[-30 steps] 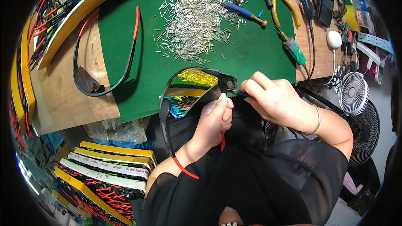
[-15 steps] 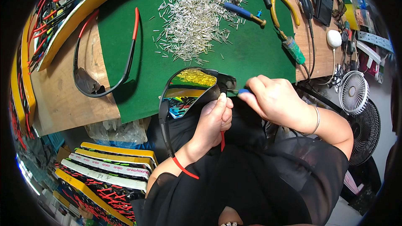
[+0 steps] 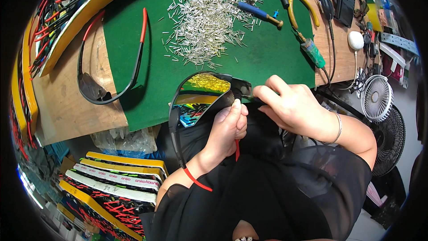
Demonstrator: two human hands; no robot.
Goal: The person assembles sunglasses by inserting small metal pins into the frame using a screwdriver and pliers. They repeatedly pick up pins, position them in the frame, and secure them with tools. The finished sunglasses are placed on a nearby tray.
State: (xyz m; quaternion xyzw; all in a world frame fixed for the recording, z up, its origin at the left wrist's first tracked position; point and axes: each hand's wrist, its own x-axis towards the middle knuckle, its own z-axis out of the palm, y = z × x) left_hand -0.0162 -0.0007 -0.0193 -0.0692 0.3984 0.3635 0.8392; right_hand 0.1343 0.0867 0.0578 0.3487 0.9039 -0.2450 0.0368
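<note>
Right hand (image 3: 296, 107) slid slightly left along the sunglasses (image 3: 203, 91) hinge, the blue tool tip glimpsed a moment ago now hidden under its fingers, left hand (image 3: 229, 125) thumb raised a touch

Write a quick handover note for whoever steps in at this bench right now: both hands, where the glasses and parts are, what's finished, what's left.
Left hand: closed on the sunglasses with the mirrored lens, held at the near edge of the green mat.
Right hand: fingertips pinched at the frame's right corner by the hinge; what it pinches is hidden.
Parts: pile of small metal pins on the mat; blue-handled screwdriver and yellow-handled pliers beyond it.
Done: a second pair of glasses with red-tipped arms lies at the mat's left edge.
Left: the held pair's hinge is apparently unfinished.
</note>
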